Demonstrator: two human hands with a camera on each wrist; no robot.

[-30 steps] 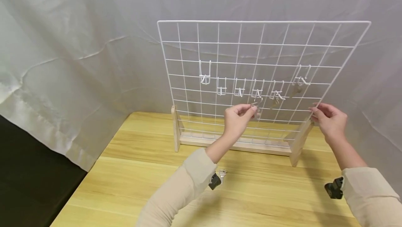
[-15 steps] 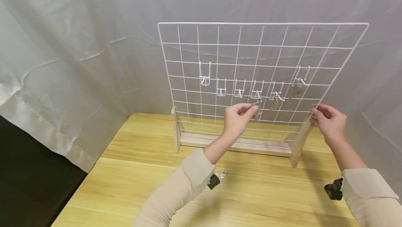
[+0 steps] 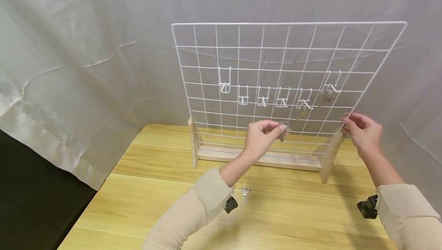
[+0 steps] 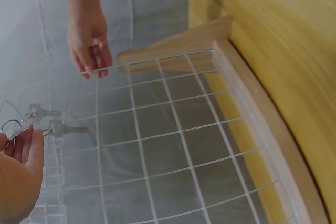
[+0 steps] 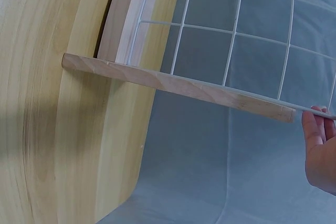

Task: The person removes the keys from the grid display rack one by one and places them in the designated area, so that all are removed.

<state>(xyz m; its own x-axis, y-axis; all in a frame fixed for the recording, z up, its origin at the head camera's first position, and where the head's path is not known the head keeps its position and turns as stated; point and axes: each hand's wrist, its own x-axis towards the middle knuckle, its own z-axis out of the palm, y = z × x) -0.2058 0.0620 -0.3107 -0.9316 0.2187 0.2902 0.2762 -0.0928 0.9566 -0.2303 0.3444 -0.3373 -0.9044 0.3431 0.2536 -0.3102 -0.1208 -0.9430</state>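
Observation:
My left hand (image 3: 263,138) pinches a key (image 3: 282,137) in front of the white wire grid (image 3: 262,47), just below the row of hooks. In the left wrist view, a metal ring (image 4: 10,125) shows at its fingertips. The hook (image 3: 281,102) above this hand bears no key. To its right, one key (image 3: 302,112) hangs from a hook, and another key (image 3: 326,98) hangs from a higher hook. My right hand (image 3: 364,131) holds the grid's right edge between thumb and fingers, just above the wooden side support (image 3: 330,158).
A loose key (image 3: 245,194) lies on the wooden table (image 3: 290,211) near my left wrist. More white hooks (image 3: 243,100) sit on the grid's left half. A wooden base (image 3: 286,163) carries the grid. Grey cloth (image 3: 103,50) hangs behind.
My left hand has moved down and away from the hook, taking the key and its ring along. My right hand stays at the grid's edge.

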